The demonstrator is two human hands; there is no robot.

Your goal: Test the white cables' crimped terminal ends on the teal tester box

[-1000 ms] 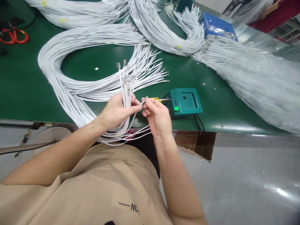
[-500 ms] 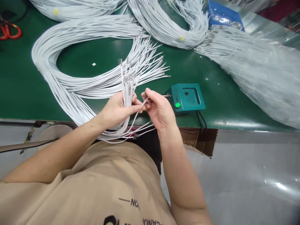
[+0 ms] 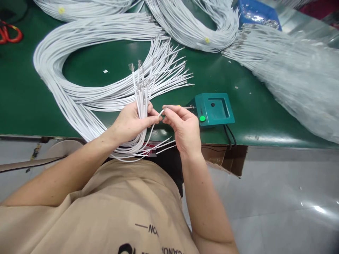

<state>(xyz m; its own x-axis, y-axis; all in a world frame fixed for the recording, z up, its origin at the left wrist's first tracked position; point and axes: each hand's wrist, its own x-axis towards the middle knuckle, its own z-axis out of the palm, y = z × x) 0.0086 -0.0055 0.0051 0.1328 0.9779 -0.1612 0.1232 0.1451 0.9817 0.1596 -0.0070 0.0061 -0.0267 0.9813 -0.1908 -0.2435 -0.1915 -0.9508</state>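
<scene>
My left hand (image 3: 134, 118) is closed around a bunch of white wires (image 3: 142, 102), whose bare or metal-tipped ends stick up above it. Between its thumb and fingertips it also pinches one single white wire (image 3: 152, 131) pulled out toward the right. The fingertips of my right hand (image 3: 182, 125) are closed on the end of that same wire; the tip itself is mostly hidden. Just beyond my right fingers sits a small teal machine (image 3: 215, 109) with a green button, and a thin metal shaft (image 3: 188, 107) points from it toward my hand.
A large loop of white wires (image 3: 50, 67) lies on the green table (image 3: 87, 67). More wire bundles (image 3: 185, 31) are behind it. At the back right stand a blue bin (image 3: 259, 14) and plastic-wrapped wires (image 3: 291, 70). Red-handled scissors (image 3: 12, 33) lie far left.
My right hand has turned slightly, its fingers now stretched over the wire's end and pinching it. My left hand keeps its grip on the bunch, and the view has shifted a little.
</scene>
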